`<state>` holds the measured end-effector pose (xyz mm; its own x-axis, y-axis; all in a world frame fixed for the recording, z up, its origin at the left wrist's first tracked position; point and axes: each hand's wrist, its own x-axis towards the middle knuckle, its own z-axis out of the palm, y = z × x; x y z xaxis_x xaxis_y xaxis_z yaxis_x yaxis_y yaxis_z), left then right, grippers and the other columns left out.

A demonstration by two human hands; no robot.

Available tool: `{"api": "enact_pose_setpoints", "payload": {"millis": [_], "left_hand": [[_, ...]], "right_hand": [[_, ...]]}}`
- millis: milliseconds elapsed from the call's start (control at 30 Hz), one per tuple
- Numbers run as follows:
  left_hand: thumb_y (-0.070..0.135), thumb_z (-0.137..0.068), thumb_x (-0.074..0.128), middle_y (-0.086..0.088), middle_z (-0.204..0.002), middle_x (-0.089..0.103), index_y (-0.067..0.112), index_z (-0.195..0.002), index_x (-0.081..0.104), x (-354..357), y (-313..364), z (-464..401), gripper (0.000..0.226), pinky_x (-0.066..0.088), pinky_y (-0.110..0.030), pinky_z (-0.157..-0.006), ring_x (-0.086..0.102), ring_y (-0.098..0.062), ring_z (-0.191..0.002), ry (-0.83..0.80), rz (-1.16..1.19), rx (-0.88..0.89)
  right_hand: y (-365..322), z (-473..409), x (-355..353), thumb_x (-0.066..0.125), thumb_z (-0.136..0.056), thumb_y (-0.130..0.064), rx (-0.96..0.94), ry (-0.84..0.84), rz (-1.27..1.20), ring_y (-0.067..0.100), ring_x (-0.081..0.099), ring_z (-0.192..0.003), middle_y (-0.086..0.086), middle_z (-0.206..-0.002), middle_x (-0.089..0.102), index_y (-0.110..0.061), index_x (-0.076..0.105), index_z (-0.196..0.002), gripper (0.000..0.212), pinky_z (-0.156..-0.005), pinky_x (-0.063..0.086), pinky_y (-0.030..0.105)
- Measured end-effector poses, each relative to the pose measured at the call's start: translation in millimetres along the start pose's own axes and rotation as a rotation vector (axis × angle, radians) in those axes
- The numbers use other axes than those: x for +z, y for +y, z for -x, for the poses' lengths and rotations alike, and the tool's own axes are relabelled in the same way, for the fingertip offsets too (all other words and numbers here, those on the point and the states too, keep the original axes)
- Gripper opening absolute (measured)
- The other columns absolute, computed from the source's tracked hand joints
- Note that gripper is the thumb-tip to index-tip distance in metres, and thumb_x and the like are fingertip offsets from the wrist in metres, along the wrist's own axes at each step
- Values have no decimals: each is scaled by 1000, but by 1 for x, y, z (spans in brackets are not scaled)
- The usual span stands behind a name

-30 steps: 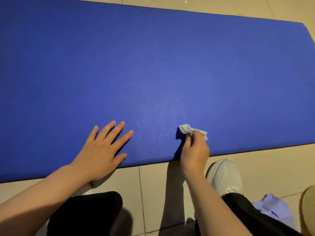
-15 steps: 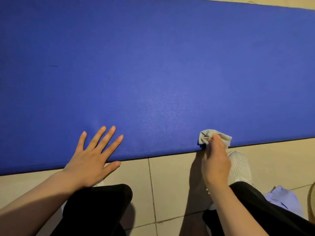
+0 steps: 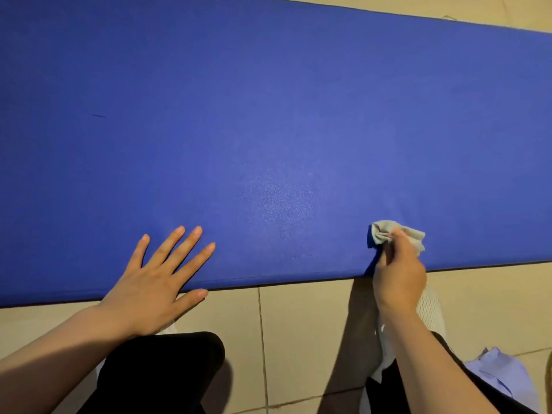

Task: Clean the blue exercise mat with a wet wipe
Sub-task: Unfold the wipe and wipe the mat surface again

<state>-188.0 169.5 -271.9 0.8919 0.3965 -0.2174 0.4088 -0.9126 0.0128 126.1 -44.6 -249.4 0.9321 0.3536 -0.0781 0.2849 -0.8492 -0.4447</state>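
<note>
Item 1: long blue textured foam exercise mat [image 3: 268,130], laid flat on the beige tiled floor [image 3: 304,330], filling most of the view; near long edge runs just in front of the person's knees. One short dark mark [image 3: 98,115] shows on the mat's left part, well apart from both hands.

Item 2: crumpled pale grey wet wipe [image 3: 385,233], resting on the mat near its front edge, right of centre.

Item 3: right hand [image 3: 398,276], fingers curled round the wipe, bunching it and pressing it onto the mat surface.

Item 4: left hand [image 3: 152,286], fingers spread wide and straight, flat across the mat's near edge, holding nothing; judged to steady the mat.

Step in hand, by judgement: wiping along the front strip of the mat. Most of the surface lies beyond the wipe, so much appears left to do.

Next move calls for: firm downward pressure, strokes carried outward from the edge, the left hand pinning the mat against sliding; the dark mark likely needs a reach across.

Writing, brands, labels: none legible on mat or wipe. A pale lilac item [image 3: 501,375] at lower right shows no readable text.
</note>
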Motion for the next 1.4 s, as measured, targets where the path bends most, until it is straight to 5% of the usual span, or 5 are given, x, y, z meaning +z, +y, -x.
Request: {"api": "enact_pose_setpoints", "payload": {"millis": [167,400,867,1133,1400], "left_hand": [[67,-95,20,-4,-159,26,27,-154,26,-2,5,-2,71,4,-50,-113,14,-25,-147,-36,0,-14],[65,-98,20,0,-159,27,30,-152,30,-12,-2,-3,66,4,-43,-113,15,-21,-146,-46,27,1],[64,-98,21,0,-158,29,31,-153,28,-23,-4,-5,65,5,-42,-112,16,-21,-146,-109,23,8],[63,-97,24,3,-157,32,35,-151,32,-32,-5,-10,61,7,-46,-112,21,-20,-145,-176,86,21],[62,-98,21,-2,-158,29,30,-151,32,-49,-33,-47,64,12,-54,-111,23,-24,-145,-156,66,-70]], "right_hand": [[-62,52,42,47,-96,-8,-218,-119,-88,15,48,-81,0,-99,58,-19,53,-102,14,-75,37,6],[-67,45,58,43,-84,-9,-997,-228,112,23,60,-118,8,-123,66,-9,70,-110,37,-94,49,31],[-31,0,36,24,-91,-64,-354,-251,212,32,17,-148,17,-158,25,-15,37,-149,77,-117,26,52],[-60,6,55,18,-100,-61,-1156,-428,349,30,30,-144,15,-155,35,-14,39,-148,70,-112,37,45],[-58,-89,34,15,-84,-81,-358,-275,199,27,7,-148,14,-161,13,-14,24,-153,96,-120,15,49]]}}
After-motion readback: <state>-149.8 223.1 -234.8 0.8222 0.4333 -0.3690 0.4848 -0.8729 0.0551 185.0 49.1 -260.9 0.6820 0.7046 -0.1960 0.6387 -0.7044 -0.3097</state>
